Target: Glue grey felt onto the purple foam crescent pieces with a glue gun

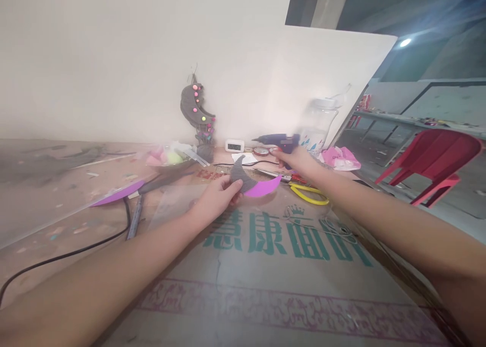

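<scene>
Between the thumb and fingers of my left hand point(224, 192) is a crescent moon cutout point(261, 186). Grey yarn point(242, 175) covers its left part, and the right part is bare purple. My right hand point(292, 159) grips a dark blue glue gun point(279, 141) by the handle, its nozzle pointing left above the table, apart from the crescent. Yellow-handled scissors point(309, 194) lie just below my right hand. A finished grey moon decoration point(195, 106) with coloured pompoms hangs on the wall behind.
A bowl of pompoms point(170, 157), a small white digital clock point(234, 145) and rolls of tape point(260, 151) stand along the wall. At the right are a clear bottle point(321, 121) and a pink plastic bag point(341, 158). A black cord point(76, 248) crosses the left side; a red chair point(436, 159) stands beyond.
</scene>
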Tool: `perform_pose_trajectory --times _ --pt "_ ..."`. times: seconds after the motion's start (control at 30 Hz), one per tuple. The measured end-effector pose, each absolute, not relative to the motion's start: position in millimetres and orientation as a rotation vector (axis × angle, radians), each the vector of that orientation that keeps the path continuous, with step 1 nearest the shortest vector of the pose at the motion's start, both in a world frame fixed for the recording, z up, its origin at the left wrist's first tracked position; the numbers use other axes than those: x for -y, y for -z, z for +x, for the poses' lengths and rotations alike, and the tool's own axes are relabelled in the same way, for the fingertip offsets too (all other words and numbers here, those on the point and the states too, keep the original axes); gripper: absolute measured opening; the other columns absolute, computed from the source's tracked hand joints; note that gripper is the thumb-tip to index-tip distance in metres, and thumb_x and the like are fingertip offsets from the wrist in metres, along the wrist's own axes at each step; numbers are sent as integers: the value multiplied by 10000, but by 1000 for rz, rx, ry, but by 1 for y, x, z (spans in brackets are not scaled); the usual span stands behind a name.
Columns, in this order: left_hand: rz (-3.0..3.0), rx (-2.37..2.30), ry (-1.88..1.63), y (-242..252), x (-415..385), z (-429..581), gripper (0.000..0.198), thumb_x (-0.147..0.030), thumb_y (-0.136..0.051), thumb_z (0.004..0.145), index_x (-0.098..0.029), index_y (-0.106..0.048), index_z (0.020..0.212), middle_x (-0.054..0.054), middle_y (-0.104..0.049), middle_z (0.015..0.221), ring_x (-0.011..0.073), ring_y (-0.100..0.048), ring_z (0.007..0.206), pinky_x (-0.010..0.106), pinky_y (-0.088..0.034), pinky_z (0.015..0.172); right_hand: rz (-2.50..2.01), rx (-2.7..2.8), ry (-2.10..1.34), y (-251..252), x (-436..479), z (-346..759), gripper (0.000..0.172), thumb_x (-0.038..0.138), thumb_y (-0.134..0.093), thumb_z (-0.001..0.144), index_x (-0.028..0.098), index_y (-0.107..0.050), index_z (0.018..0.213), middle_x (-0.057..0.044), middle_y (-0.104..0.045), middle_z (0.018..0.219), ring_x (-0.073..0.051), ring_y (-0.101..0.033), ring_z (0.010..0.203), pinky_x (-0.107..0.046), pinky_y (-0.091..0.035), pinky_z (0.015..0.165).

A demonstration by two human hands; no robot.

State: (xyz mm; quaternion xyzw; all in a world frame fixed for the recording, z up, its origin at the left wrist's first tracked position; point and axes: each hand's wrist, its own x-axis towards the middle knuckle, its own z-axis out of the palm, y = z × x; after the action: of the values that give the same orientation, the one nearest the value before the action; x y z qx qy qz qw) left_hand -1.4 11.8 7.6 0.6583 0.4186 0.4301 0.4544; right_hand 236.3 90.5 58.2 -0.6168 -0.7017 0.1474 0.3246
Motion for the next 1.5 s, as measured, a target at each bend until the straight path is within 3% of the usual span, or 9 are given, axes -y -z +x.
perform_pose_trajectory --times 0.07,0.23,0.4,0.63,0.77,0.97,1.3,1.5 --pt "1616 -1064 -1071 -7 -12 -2 291 -446 -513 801 -172 -496 705 -22 -535 609 105 -478 539 236 -376 543 -1537 1748 -440 -63 -68 241 338 475 -579 787 152 -614 694 -65 -661 644 -172 -611 615 -281 -483 611" --pt "1598 -1145 -1091 -7 -13 -2 290 -453 -523 791 -172 -496 723 -10 -570 634 120 -519 564 251 -400 560 -1219 1777 -431 -65 -24 247 260 421 -639 752 182 -640 855 -79 -690 957 -215 -638 846 -342 -512 768" --pt "1586 -1134 -1128 -6 -15 -2 262 -429 -539 780 -168 -511 767 0 -588 672 127 -535 587 254 -411 570 -1185 1872 -412 -47 3 239 242 420 -648 743 182 -623 781 -57 -680 803 -217 -633 789 -356 -514 761" --pt "1567 -1155 -1118 -7 -14 -2 262 -426 -520 796 -176 -474 734 -24 -533 620 110 -500 553 248 -387 554 -1275 1946 -489 -22 16 234 286 436 -672 698 185 -595 811 -18 -652 761 -175 -610 677 -302 -492 660" --pt "1608 -1175 -1116 -6 -14 -3 279 -432 -526 791 -179 -458 696 -38 -484 575 100 -459 521 243 -354 526 -1254 2010 -513 -20 18 236 299 439 -674 707 196 -606 867 -9 -657 763 -182 -611 718 -288 -470 669" --pt "1597 -1139 -1114 -3 -16 -4 256 -419 -553 772 -173 -493 743 -27 -514 624 102 -468 551 241 -371 543 -1245 2041 -487 -18 18 236 253 442 -658 724 207 -588 790 11 -611 690 -165 -571 654 -268 -433 606" --pt "1567 -1105 -1129 -1 -18 -4 258 -419 -557 766 -166 -513 746 -8 -551 637 96 -477 544 236 -377 545 -1244 2045 -458 -14 14 237 274 464 -665 719 221 -601 829 30 -569 661 -131 -512 583 -236 -393 549" --pt "1564 -1083 -1122 -1 -17 -4 264 -420 -560 768 -161 -515 748 -8 -550 639 94 -481 546 237 -383 546 -1245 2042 -393 -11 14 235 292 467 -676 708 234 -631 878 16 -606 709 -150 -547 620 -253 -427 579"
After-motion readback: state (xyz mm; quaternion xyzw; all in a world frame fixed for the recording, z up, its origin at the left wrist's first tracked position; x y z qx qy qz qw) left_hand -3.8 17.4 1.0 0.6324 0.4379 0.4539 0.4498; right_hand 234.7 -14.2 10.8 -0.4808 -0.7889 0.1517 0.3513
